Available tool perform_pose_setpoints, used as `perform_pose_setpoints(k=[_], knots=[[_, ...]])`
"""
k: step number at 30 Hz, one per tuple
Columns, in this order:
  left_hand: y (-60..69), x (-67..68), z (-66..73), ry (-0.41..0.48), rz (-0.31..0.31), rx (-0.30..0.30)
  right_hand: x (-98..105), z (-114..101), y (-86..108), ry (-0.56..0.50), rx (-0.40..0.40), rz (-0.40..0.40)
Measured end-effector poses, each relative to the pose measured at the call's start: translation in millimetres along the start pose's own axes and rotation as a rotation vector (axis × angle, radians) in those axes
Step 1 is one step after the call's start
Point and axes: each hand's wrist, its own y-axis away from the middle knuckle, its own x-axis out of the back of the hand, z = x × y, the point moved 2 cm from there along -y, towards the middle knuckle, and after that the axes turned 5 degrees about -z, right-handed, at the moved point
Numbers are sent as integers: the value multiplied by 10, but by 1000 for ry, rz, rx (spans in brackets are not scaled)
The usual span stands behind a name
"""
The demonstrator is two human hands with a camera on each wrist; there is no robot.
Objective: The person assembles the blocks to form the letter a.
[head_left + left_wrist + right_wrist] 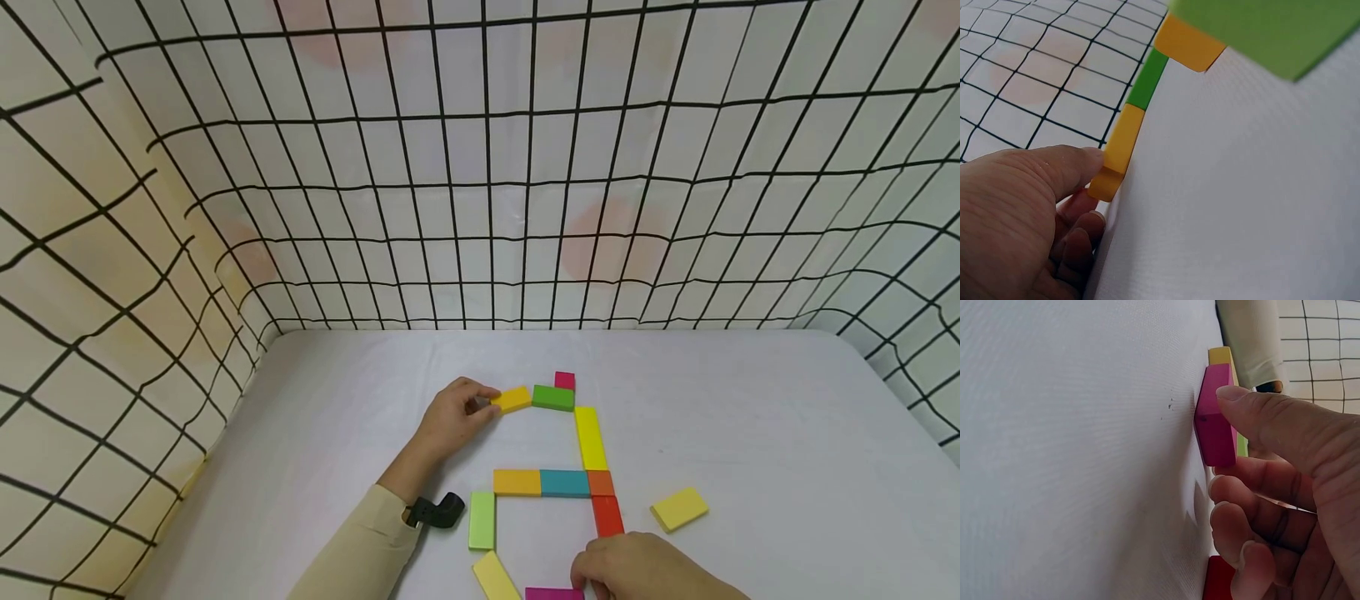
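Note:
My left hand (452,417) pinches the left end of a yellow-orange block (513,400) between thumb and index finger. That block lies on the table, with its other end against a green block (553,398). My right hand (645,567) is at the bottom of the head view. In the right wrist view, its thumb and index finger grip the end of a magenta block (1215,431), while the other fingers curl beside it. A red block (607,516) sits just above the right hand, partly hidden by it in the head view.
Yellow (591,438), orange-red (601,483), blue (565,483), orange (517,482), light green (482,521) and pale yellow (496,577) blocks lie in an outline. A pink block (565,381) touches the green one. Another pale yellow block (679,509) lies apart. Black wire mesh (487,183) borders the table.

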Motion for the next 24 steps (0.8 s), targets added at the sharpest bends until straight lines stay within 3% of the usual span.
perform_pose_setpoints(k=[18, 20, 24], knots=[[2, -3, 14, 4, -10, 8, 76, 6, 23, -14, 34, 16], [4, -3, 15, 1, -10, 9, 154, 8, 45, -36, 33, 53], [8, -1, 14, 2, -9, 6, 437, 69, 32, -4, 16, 219]])
